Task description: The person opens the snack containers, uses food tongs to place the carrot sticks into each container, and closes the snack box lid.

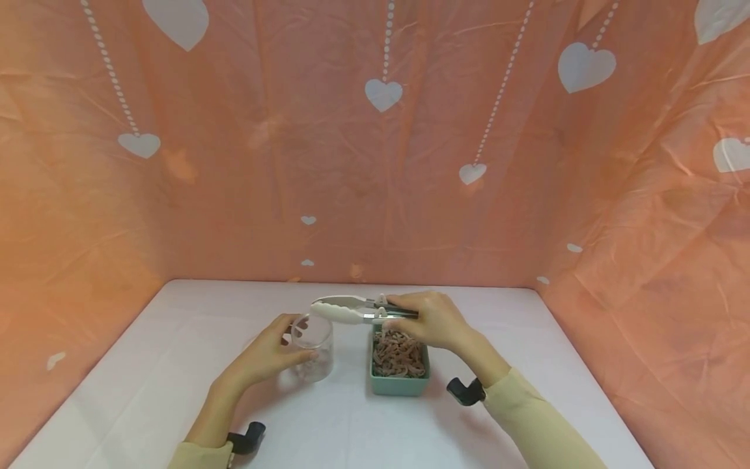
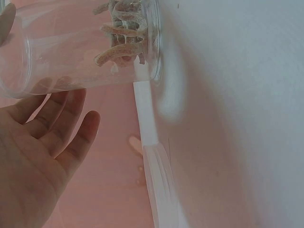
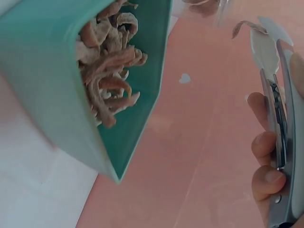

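Currently, left hand (image 1: pixel 266 357) around jar (image 1: pixel 319 365)

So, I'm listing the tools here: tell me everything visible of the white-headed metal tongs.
The white-headed metal tongs have two silvery arms ending in white, scallop-edged heads that look plastic. The bare right hand grips them roughly level, hiding part of the handles. They reach from above the mint-green rectangular tub to the mouth of the clear cylindrical jar; a curved brown strip shows at their tips. Contact with the jar can't be told.

It looks like a makeshift booth, with orange heart-printed sheeting (image 1: pixel 281 163) enclosing a white-covered table (image 1: pixel 328 430) on three sides.
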### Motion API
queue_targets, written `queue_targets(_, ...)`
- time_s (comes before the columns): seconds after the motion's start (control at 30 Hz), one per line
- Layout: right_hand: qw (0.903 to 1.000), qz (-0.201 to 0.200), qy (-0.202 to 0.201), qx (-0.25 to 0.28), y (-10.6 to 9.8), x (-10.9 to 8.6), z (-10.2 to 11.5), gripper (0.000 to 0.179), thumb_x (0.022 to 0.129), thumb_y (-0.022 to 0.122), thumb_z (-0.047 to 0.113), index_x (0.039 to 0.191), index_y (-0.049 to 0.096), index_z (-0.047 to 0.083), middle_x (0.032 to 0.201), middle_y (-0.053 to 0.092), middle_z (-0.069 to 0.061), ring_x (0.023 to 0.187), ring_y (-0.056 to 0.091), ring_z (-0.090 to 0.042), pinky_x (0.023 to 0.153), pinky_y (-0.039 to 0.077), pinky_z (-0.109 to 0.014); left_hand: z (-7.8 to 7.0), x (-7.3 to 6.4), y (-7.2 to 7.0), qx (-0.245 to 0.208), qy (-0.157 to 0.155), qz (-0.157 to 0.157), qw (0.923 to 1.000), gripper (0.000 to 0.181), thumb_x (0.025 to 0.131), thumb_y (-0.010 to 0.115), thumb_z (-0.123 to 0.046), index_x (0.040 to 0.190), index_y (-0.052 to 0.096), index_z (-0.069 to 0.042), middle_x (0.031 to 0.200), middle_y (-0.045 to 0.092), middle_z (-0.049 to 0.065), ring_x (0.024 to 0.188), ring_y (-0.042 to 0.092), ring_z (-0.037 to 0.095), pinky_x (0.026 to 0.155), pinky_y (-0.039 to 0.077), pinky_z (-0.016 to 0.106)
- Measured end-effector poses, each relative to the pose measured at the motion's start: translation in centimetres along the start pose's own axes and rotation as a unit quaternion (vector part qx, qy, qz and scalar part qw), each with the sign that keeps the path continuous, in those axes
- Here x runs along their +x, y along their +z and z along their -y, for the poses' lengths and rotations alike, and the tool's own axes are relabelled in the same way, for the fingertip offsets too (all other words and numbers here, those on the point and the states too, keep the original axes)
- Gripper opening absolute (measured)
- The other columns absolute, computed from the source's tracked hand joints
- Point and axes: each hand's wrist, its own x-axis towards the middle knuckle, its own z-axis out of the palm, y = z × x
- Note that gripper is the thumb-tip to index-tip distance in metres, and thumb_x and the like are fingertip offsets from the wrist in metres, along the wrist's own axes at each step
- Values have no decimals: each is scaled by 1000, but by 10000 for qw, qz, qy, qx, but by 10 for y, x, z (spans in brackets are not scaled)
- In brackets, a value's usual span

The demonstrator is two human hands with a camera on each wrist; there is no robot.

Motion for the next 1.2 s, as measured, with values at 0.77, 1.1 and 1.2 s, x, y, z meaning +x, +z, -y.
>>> queue_targets(0.77, 9963, -360, 766, -174, -47, -66, -39, 46, 80, 89, 24, 121, 78, 6, 104, 80, -8, 70, 61, -4, 60, 47, -29, 0, 1, 2, 17, 29, -37, 10000, 74, 87, 85, -40, 142, 53, -2, 135, 61, 15, 112, 61, 30, 95, 51, 47)
queue_targets(1.1, 9915, 693, 1002, -457, -47, -89, -44, 44, 87, 84, 37, 123, 78, 12, 108, 79, -4, 74, 61, -3, 63, 48, -29, -2, 1, 1, 13, -3, -21, 10000, 73, 87, 85, -39, 142, 53, -2, 135, 61, 16, 110, 61, 29, 93, 52, 46)
queue_targets(1.2, 9911, 834, 809, -651, -47, -91, -45, 45, 87, 84, 39, 123, 78, 13, 107, 79, -3, 82, 71, -10, 67, 55, -34, -1, 1, 1, -4, 37, -25, 10000, 73, 87, 85, -38, 142, 53, -1, 134, 61, 16, 111, 61, 30, 94, 52, 49)
